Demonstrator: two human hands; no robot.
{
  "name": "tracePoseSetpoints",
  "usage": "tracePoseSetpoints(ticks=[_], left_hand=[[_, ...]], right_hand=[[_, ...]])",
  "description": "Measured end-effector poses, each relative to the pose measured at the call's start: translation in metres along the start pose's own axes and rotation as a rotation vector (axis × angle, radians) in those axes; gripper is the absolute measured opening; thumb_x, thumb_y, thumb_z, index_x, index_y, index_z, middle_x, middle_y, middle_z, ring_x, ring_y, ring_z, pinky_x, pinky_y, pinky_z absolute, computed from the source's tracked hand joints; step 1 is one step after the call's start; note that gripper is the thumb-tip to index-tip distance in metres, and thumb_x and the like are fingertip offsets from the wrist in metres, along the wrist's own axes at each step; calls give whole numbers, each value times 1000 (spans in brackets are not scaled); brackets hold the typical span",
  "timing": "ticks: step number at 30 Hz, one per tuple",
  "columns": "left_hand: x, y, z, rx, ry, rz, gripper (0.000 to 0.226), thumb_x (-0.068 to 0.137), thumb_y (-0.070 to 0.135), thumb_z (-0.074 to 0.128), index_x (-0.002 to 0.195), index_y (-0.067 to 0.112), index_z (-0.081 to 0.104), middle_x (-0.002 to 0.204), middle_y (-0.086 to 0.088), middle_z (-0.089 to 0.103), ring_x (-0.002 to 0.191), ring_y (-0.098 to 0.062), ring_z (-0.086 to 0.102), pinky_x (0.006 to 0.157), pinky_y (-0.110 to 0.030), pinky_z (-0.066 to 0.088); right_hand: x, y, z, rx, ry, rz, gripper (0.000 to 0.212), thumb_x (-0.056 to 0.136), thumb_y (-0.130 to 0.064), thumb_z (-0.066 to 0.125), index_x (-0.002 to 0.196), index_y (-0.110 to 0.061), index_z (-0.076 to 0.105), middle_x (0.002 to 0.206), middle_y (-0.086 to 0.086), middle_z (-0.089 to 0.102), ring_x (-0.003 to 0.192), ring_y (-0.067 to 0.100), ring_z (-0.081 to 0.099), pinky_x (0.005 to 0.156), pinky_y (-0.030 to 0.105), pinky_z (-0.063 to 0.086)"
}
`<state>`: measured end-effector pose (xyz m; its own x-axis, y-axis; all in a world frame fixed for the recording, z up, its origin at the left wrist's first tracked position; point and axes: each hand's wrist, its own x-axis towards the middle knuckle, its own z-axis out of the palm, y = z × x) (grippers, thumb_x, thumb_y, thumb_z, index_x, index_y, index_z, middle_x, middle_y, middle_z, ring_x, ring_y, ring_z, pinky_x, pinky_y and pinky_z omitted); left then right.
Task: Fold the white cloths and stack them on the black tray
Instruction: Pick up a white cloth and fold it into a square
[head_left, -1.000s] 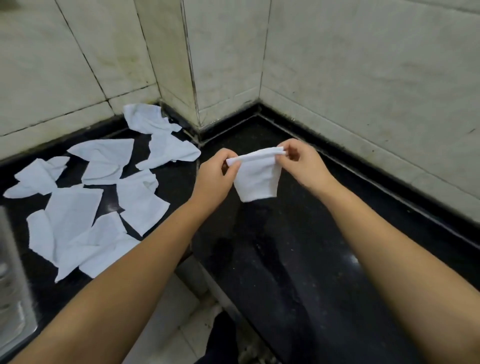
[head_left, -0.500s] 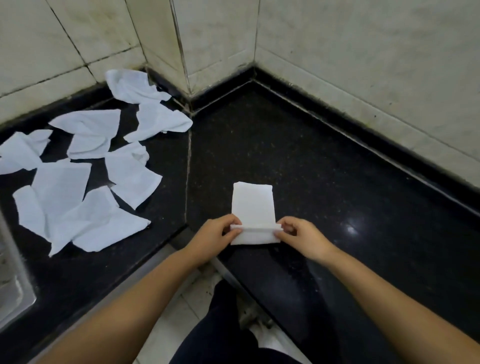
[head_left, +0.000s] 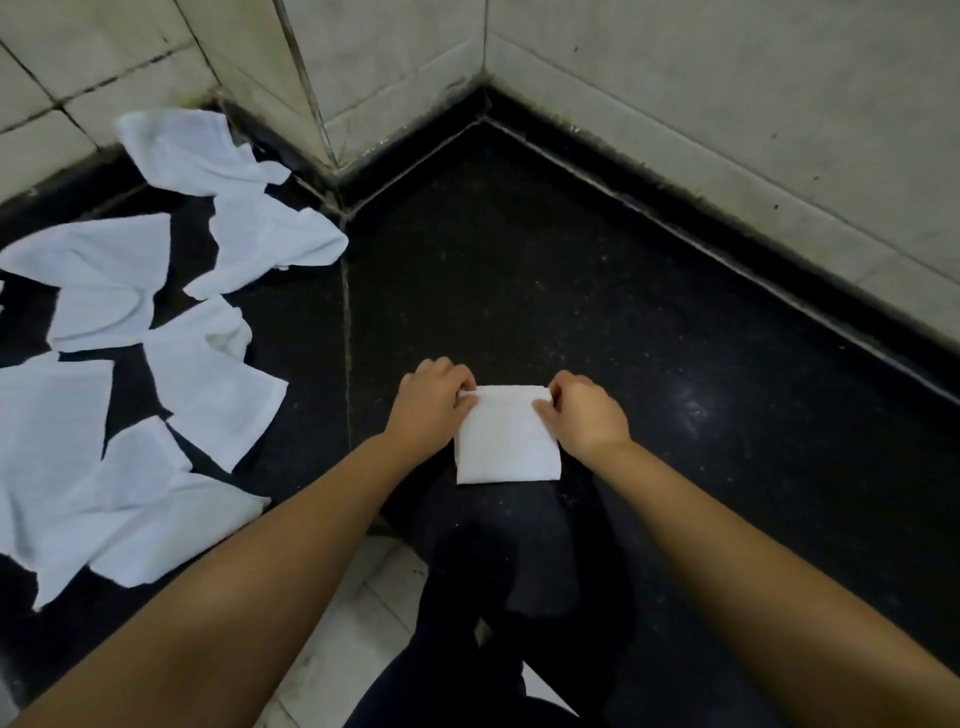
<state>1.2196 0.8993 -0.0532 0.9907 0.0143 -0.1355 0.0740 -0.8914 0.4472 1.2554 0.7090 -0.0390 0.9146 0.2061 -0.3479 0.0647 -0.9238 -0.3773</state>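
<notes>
A small folded white cloth (head_left: 508, 441) lies flat on the black stone counter (head_left: 597, 312) near its front edge. My left hand (head_left: 434, 402) pinches the cloth's far left corner and my right hand (head_left: 584, 410) pinches its far right corner, both with curled fingers. Several unfolded white cloths (head_left: 130, 364) lie scattered over the counter's left section. No black tray shows in this view.
Tiled walls (head_left: 727, 104) close the counter at the back and right, meeting in a corner. A seam (head_left: 347, 338) divides the two counter slabs. Below the front edge are pale floor tiles (head_left: 353, 623) and my dark trouser leg (head_left: 467, 675).
The cloth went from hanging in the air to lying on the counter. Both hands then carried its near edge over to the far edge, folding it in half.
</notes>
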Motion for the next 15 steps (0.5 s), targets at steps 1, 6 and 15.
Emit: tracePoseSetpoints(ticks=[1,6,15], left_hand=[[1,0,2,3,19,-8,19,92,28,53,108,18,57,108,-1,54,104,-20,48,90,-35,39],[-19,7,12,9,95,-309,39,92,47,47,114,15,49,115,-4,53,109,-21,50,95,-39,38],[-34,41,13,-124,49,-384,25,95,26,48,113,9,53,112,-9,55,106,-25,53,90,-39,44]], right_hand=[[1,1,0,-43,23,-1,28,94,-38,51,107,-13,54,109,8,57,98,26,56,77,35,42],[-6,1,4,-163,8,74,47,93,-48,47,121,-9,51,123,10,54,114,27,52,92,40,42],[-22,-20,5,56,-43,145,32,91,-22,48,119,-7,55,121,10,57,110,28,54,86,34,43]])
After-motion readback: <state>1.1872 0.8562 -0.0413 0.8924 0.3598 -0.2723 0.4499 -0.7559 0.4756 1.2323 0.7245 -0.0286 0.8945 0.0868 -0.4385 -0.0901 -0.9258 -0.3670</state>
